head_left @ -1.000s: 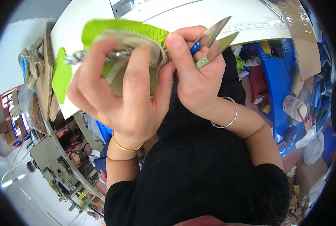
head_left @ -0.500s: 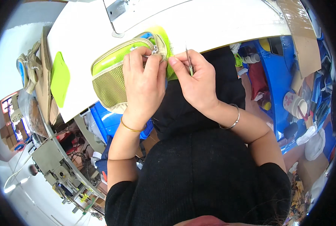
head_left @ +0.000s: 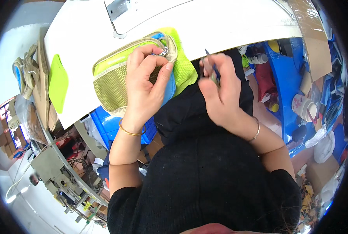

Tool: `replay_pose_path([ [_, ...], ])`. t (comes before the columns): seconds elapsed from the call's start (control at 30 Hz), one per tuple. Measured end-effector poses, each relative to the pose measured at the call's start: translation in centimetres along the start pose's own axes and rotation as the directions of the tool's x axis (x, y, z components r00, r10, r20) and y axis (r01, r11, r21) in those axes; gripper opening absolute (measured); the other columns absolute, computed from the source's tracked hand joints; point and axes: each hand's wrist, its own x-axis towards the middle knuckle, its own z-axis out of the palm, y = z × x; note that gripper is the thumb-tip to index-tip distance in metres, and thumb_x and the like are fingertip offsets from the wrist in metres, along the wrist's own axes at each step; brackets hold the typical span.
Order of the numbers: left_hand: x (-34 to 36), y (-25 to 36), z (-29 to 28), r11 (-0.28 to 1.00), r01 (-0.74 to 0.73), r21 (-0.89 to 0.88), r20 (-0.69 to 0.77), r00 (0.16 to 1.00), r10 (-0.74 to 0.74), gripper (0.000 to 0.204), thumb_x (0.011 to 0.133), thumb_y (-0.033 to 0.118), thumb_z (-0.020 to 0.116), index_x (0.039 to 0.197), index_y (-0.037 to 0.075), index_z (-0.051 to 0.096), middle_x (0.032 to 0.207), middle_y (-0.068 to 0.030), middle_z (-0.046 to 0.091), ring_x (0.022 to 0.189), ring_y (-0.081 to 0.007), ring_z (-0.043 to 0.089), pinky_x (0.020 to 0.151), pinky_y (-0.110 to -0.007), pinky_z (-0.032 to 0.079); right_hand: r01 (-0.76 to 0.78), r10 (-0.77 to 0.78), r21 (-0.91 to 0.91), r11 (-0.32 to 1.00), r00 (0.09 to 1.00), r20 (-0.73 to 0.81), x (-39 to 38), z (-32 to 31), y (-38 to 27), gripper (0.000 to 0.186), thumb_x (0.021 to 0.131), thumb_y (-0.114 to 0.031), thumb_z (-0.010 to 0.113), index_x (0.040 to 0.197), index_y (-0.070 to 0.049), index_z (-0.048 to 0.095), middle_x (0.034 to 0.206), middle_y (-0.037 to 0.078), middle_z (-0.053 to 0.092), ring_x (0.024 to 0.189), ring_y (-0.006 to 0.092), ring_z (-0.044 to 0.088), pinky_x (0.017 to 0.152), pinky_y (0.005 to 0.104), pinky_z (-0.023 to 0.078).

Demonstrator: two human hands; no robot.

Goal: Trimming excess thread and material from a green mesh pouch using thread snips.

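Observation:
A lime-green, khaki and blue zippered pouch [head_left: 110,90] with a mesh pocket lies over the white table's front edge. My left hand [head_left: 145,80] is closed on the pouch's zipper end, fingers near a metal clip [head_left: 164,52]. A lime-green flap [head_left: 187,74] and part of the blue lining hang out beside that hand. Away from the pouch to the right, my right hand [head_left: 222,87] is closed around small thread snips [head_left: 210,60], blurred by motion, with the blade pointing up and away. The fingers partly hide the snips' handle.
At the table's left lie a lime-green piece [head_left: 58,84] and folded straps [head_left: 28,72] by cardboard. A metal machine part [head_left: 117,9] stands at the far edge. Below the table is a blue crate [head_left: 107,124]. To the right, a blue bin [head_left: 287,89] holds a white cup [head_left: 303,107] and scraps.
My right hand has moved right with the snips, away from the pouch's edge. The lime-green flap and blue lining now show more beside my left hand, which keeps its hold.

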Motion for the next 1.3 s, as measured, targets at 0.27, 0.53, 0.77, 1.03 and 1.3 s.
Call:
replay_pose_path([
  [0.27, 0.0, -0.2, 0.5, 1.000, 0.006, -0.001, -0.016, 1.000, -0.006, 0.008, 0.082, 0.005, 0.073, 0.085, 0.005, 0.065, 0.108, -0.0105, 0.057, 0.101, -0.0275, 0.052, 0.090, -0.037, 0.042, -0.895, 0.557, 0.408, 0.181, 0.435, 0.707, -0.4, 0.3, -0.6, 0.051, 0.106, -0.053, 0.037, 0.088, -0.006, 0.050, 0.064, -0.003, 0.039, 0.043, 0.0034, 0.029, 0.039, 0.0205, 0.022],
  [0.53, 0.0, -0.2, 0.3, 1.000, -0.009, -0.004, -0.007, 1.000, 0.009, 0.009, 0.081, 0.006, 0.074, 0.085, 0.006, 0.066, 0.108, -0.0102, 0.056, 0.098, -0.0270, 0.050, 0.088, -0.036, 0.041, -0.887, 0.557, 0.442, 0.135, 0.437, 0.706, -0.1, 1.1, -0.4, 0.052, 0.105, -0.054, 0.037, 0.087, -0.008, 0.050, 0.063, -0.004, 0.039, 0.043, 0.0038, 0.029, 0.040, 0.0206, 0.022],
  [0.77, 0.0, -0.1, 0.3, 1.000, -0.010, 0.028, 0.009, 1.000, 0.009, 0.008, 0.084, 0.005, 0.072, 0.088, 0.004, 0.066, 0.110, -0.0104, 0.056, 0.102, -0.0249, 0.052, 0.091, -0.034, 0.042, -0.857, 0.564, 0.494, 0.146, 0.483, 0.670, -0.4, 1.4, -0.4, 0.051, 0.105, -0.054, 0.038, 0.086, -0.008, 0.048, 0.063, -0.004, 0.038, 0.044, 0.0042, 0.029, 0.041, 0.0205, 0.023],
  [1.03, -0.1, -0.3, 0.3, 0.999, -0.011, 0.050, 0.018, 1.000, 0.010, 0.006, 0.087, 0.004, 0.069, 0.091, 0.002, 0.065, 0.112, -0.0104, 0.055, 0.107, -0.0221, 0.052, 0.093, -0.031, 0.042, -0.864, 0.552, 0.483, 0.145, 0.476, 0.685, -0.3, 1.6, -0.4, 0.051, 0.106, -0.052, 0.038, 0.085, -0.007, 0.048, 0.063, -0.003, 0.038, 0.044, 0.0047, 0.029, 0.041, 0.0208, 0.023],
  [1.3, -0.1, -0.3, 0.2, 0.999, 0.017, 0.046, 0.024, 1.000, -0.018, 0.006, 0.087, 0.004, 0.069, 0.090, 0.002, 0.065, 0.112, -0.0102, 0.054, 0.107, -0.0221, 0.052, 0.093, -0.031, 0.041, -0.836, 0.530, 0.534, 0.124, 0.511, 0.677, -0.1, 2.1, -0.2, 0.048, 0.104, -0.053, 0.043, 0.084, -0.010, 0.047, 0.063, -0.004, 0.037, 0.045, 0.0040, 0.029, 0.040, 0.0211, 0.022],
])
